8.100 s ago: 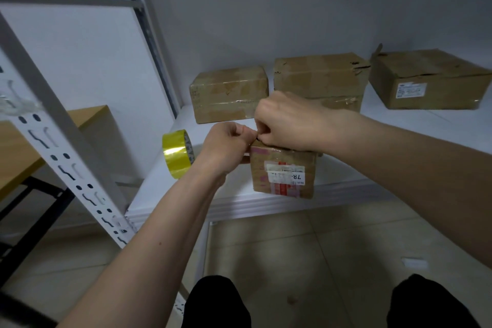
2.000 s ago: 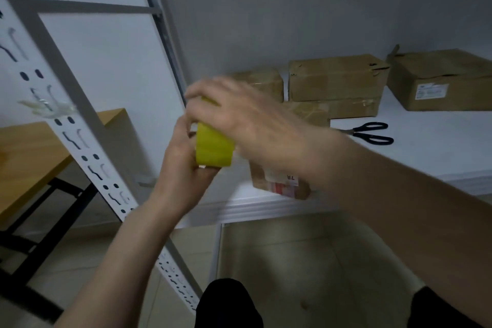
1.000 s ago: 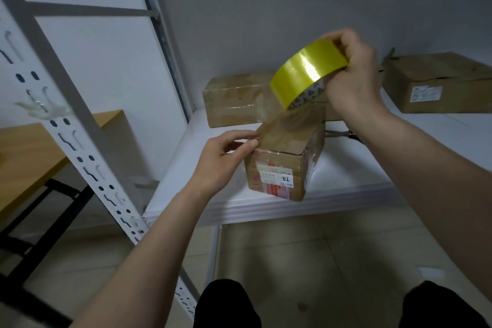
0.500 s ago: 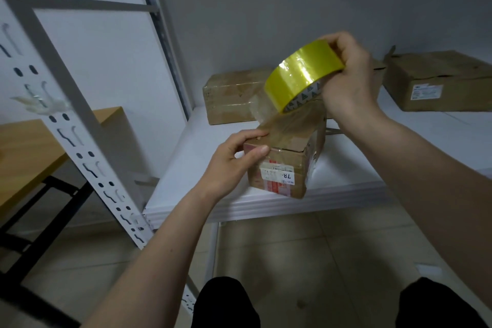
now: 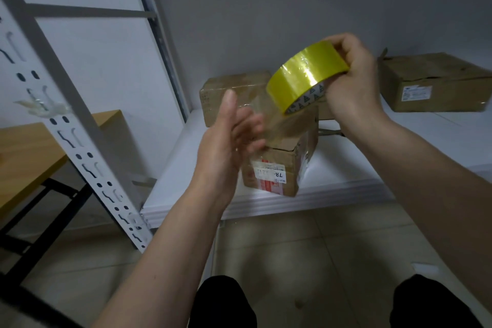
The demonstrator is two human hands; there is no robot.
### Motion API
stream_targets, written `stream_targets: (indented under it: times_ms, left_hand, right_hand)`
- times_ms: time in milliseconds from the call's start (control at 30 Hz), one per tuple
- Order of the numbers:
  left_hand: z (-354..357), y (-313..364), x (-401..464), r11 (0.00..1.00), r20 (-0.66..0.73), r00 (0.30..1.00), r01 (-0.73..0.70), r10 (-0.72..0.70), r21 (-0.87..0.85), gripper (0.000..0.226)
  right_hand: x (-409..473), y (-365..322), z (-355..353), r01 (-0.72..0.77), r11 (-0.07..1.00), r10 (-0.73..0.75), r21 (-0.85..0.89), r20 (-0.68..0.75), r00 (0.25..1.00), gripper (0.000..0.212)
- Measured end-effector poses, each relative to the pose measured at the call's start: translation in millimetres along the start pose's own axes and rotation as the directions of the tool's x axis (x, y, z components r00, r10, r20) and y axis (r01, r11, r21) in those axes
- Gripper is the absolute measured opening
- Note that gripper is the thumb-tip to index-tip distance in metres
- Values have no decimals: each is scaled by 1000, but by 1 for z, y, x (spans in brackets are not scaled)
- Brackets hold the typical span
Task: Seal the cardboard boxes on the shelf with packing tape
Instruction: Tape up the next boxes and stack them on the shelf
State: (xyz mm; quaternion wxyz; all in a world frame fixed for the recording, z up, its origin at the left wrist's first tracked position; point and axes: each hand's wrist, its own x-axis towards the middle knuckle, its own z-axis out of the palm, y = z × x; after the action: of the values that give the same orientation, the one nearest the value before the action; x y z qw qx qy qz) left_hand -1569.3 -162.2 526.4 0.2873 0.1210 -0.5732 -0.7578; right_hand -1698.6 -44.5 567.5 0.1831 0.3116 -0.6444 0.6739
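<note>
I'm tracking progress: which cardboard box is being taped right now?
The small box at the shelf's front edge, with the red-and-white label; clear tape runs from the roll to its top. The others sit further back.

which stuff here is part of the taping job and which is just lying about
In use:
tape roll in the right hand
small labelled box at the shelf edge
left hand
boxes at the back

Lying about:
wooden table
tape scraps on the upright

Dim, soft light; wide-angle edge distortion
</note>
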Motion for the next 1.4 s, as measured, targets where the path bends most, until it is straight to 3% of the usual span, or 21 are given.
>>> stream_targets:
  times_ms: [33, 133, 233, 300, 433, 600, 667, 800, 967, 1067, 1400]
  left_hand:
    - [3, 2, -1, 996, 54, 995, 87, -85, -36, 59]
    - [8, 4, -3, 976, 89, 976, 205, -198, -74, 15]
    - [8, 2, 0, 990, 80, 987, 143, -143, -3, 14]
    - [10, 4, 4, 985, 76, 996, 23, -37, 169, 21]
    - [23, 16, 10, 772, 122, 982, -186, 141, 607, 30]
    - [40, 19, 11, 541, 190, 981, -172, 23, 823, 14]
    - [42, 17, 12, 502, 178, 984, -147, -13, 852, 10]
    - [45, 9, 15, 471, 168, 986, -155, 15, 868, 28]
    - [44, -5, 22, 432, 114, 978, -181, 177, 884, 14]
    - [44, -14, 23, 468, 98, 973, -188, 210, 863, 12]
    - [38, -31, 22, 420, 58, 950, -190, 308, 887, 2]
  right_hand:
    - [-2, -1, -1, -5, 1000, 5, 1, -4, 1000, 40]
    - [-8, -5, -6, -2, 999, 1, -32, -28, 1000, 43]
    - [-15, -5, -21, -11, 995, 8, -100, -28, 1000, 40]
    - [-24, -1, -32, -14, 996, 11, -86, -30, 999, 39]
    - [-43, 11, -50, 28, 995, -33, -95, -55, 998, 32]
    - [-59, 26, -60, 28, 991, -46, -130, -140, 989, 26]
    - [-65, 31, -60, 11, 991, -31, -132, -150, 988, 27]
    - [-68, 40, -60, -28, 991, 5, -134, -171, 985, 29]
    - [-69, 44, -61, -50, 989, 26, -138, -168, 985, 28]
    - [-70, 46, -62, -38, 987, 13, -154, -161, 987, 26]
    - [-74, 56, -62, -53, 986, 28, -156, -159, 987, 19]
